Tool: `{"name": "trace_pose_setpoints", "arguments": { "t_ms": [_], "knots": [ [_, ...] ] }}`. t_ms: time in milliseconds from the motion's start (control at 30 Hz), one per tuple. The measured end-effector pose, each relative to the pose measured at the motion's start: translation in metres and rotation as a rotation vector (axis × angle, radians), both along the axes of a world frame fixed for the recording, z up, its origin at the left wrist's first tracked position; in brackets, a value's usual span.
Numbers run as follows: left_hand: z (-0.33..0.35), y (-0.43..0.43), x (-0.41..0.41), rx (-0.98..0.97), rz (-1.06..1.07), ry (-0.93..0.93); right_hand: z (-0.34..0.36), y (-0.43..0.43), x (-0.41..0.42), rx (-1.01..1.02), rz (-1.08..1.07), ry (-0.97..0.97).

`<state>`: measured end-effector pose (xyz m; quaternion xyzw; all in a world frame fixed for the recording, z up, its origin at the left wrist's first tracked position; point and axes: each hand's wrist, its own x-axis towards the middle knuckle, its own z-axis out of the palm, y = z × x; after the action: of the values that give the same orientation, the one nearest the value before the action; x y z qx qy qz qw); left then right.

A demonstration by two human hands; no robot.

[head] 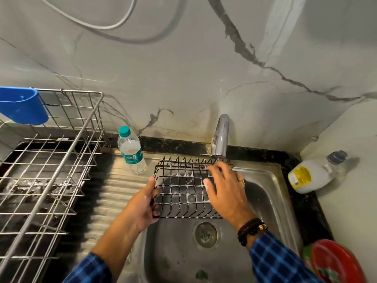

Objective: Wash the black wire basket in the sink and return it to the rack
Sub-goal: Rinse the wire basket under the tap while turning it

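Observation:
The black wire basket [184, 188] hangs over the steel sink [271, 186], just below the tap [221, 137], with white soap foam on its wires. My left hand [145, 207] grips the basket's left end, fingers curled round the wires. My right hand [225, 188] lies across the basket's right part with fingers spread on the wires. The steel dish rack [53, 160] stands on the counter at the left.
A plastic water bottle [131, 153] stands on the ribbed drainboard [114, 193] beside the basket. A white soap bottle [312, 174] lies on the dark counter at right. A red bowl [334, 262] sits at the lower right. A blue holder [22, 105] hangs on the rack.

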<state>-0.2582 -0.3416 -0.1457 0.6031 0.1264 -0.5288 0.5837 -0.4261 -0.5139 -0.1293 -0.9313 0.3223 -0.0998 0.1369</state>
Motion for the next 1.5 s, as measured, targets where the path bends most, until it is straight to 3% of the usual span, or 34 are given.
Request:
{"name": "trace_pose_setpoints", "arguments": {
  "t_ms": [233, 433, 600, 867, 1033, 1200, 1367, 1433, 1500],
  "knots": [
    [-0.011, -0.034, -0.018, -0.080, 0.015, 0.133, 0.020, 0.003, -0.005, 0.060, 0.164, 0.279],
    [-0.011, -0.054, -0.038, -0.064, -0.047, 0.159, 0.018, 0.008, -0.023, 0.022, 0.327, 0.238],
    [-0.009, -0.070, -0.044, -0.020, -0.110, 0.094, 0.024, -0.001, -0.030, -0.069, 0.197, 0.099],
    [-0.021, -0.086, -0.052, -0.034, -0.130, 0.108, 0.034, -0.020, -0.010, 0.020, 0.194, 0.252],
    [-0.025, -0.086, -0.035, -0.068, -0.150, 0.093, 0.034, -0.021, -0.006, 0.051, 0.127, -0.017],
    [-0.030, -0.065, -0.021, -0.046, -0.112, 0.119, 0.028, 0.001, 0.019, -0.054, 0.088, 0.028],
    [-0.049, -0.027, -0.015, -0.037, -0.072, 0.082, 0.034, 0.004, 0.031, 0.180, 0.351, 0.185],
    [-0.056, -0.013, -0.009, -0.082, -0.030, 0.053, 0.034, 0.002, 0.024, 0.303, 0.375, 0.106],
    [-0.053, 0.000, -0.001, -0.089, 0.010, 0.025, 0.030, -0.003, 0.013, 0.260, 0.256, -0.054]
  ]
}}
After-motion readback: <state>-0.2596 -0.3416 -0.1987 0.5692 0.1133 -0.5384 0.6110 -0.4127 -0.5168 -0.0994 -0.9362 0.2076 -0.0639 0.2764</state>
